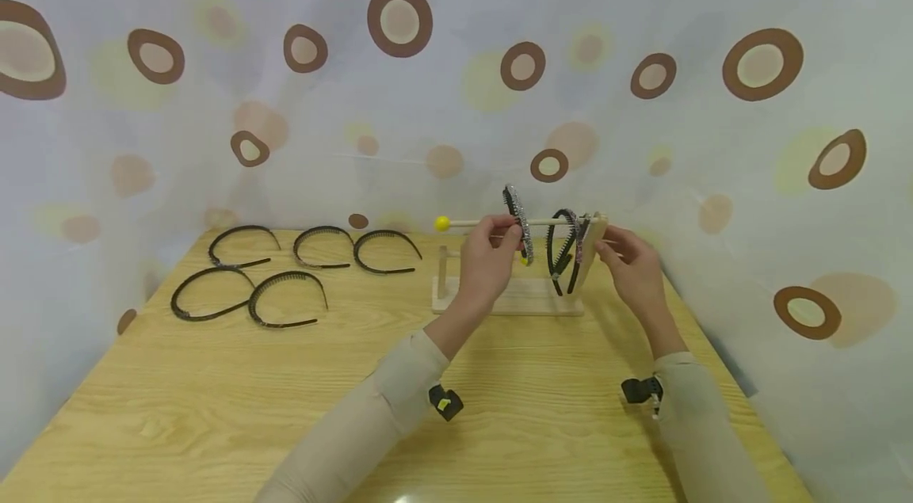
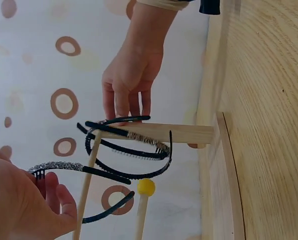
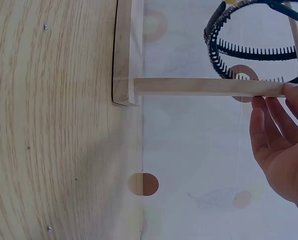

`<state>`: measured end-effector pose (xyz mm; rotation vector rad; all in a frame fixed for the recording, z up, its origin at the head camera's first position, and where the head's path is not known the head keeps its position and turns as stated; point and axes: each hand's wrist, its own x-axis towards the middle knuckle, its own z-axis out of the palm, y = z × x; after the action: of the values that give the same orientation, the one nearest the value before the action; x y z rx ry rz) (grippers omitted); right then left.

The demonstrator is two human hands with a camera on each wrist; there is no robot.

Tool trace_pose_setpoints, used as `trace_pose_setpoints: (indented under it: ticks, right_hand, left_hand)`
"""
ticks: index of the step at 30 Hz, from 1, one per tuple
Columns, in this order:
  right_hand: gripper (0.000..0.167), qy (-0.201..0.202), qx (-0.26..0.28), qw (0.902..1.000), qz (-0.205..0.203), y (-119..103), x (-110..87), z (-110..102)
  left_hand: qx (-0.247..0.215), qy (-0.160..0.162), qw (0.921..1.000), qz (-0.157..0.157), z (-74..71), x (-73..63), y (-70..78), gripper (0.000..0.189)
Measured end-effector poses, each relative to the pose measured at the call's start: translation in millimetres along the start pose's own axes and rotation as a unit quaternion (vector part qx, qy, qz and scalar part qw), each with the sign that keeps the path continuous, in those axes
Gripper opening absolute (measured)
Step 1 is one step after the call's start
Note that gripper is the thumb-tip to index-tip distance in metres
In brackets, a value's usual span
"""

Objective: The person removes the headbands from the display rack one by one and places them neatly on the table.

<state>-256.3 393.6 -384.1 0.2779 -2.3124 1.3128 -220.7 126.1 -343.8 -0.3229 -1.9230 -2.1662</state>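
Pale left sleeve (image 1: 349, 432) and right sleeve (image 1: 706, 432) enter from the lower edge of the head view, each with a dark wrist device at the cuff. From the lower centre, the left forearm slants toward the upper right; the left hand (image 1: 488, 261), raised right of centre, has its wrist nearly in line with the forearm. Its thumb and fingers close narrowly on a silver-glitter headband (image 1: 526, 234), held roughly upright where it crosses a pale rod (image 1: 540, 222) tipped with a yellow ball (image 1: 442, 224). Whether headband and rod touch cannot be told.

From the lower right, the right forearm slants toward the upper left. The right hand (image 1: 636, 272) grips the top of a wooden upright (image 1: 592, 251), thumb on one face and fingers on the opposite face, as the right wrist view shows. Beside this upright, dark-toothed headbands (image 1: 552, 251) hang on the rod. A wooden base (image 1: 528, 301) rests on the table (image 1: 542, 400). At left of the frame, five black headbands (image 1: 285, 324) lie on the tabletop, before a ring-patterned backdrop (image 1: 342, 107).
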Motion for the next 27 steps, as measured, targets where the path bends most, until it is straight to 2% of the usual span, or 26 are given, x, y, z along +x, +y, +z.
trace_pose_setpoints:
  ticks: [3, 7, 11, 16, 23, 27]
  right_hand:
    - [0.038, 0.001, 0.001, 1.0, 0.009, 7, 2.8, 1]
    - [0.039, 0.003, -0.004, 0.9999, 0.016, 6, 1.8, 2]
    - [0.039, 0.0, -0.002, 0.9999, 0.01, -12, -4.0, 3]
    - [0.038, 0.0, 0.01, 0.9999, 0.006, -28, -8.5, 1]
    - [0.042, 0.005, -0.017, 0.9996, 0.02, 5, 0.7, 6]
    - [0.04, 0.003, -0.009, 0.9997, 0.021, 4, 2.1, 11]
  left_hand:
    - [-0.017, 0.005, 0.9998, 0.012, -15.5, -7.5, 4.5, 0.017]
    - [-0.047, 0.008, 0.9988, 0.014, -38.4, -19.6, 6.6, 0.02]
    - [-0.06, 0.011, 0.9981, -0.002, -66.5, -32.5, 6.3, 0.021]
    - [-0.067, 0.017, 0.9972, -0.03, -102.3, -40.7, 4.4, 0.022]
    - [-0.091, 0.042, 0.9928, -0.065, -147.7, -49.2, -2.3, 0.024]
    - [-0.075, 0.058, 0.9925, -0.077, -169.2, -52.6, -9.9, 0.022]
